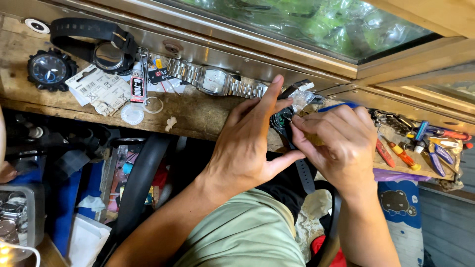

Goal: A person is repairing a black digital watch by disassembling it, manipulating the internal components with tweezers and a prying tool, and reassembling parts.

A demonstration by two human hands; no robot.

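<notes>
A worn wooden counter (198, 111) runs below a glass case. Both hands meet at its edge: the left hand (250, 143) cradles a black watch (283, 121), the right hand (336, 143) pinches at it.

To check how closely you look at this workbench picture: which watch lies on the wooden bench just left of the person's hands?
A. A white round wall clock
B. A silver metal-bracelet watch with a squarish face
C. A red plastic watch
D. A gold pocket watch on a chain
B: the silver metal-bracelet watch lies flat on the wooden bench, beside the left hand.
</notes>
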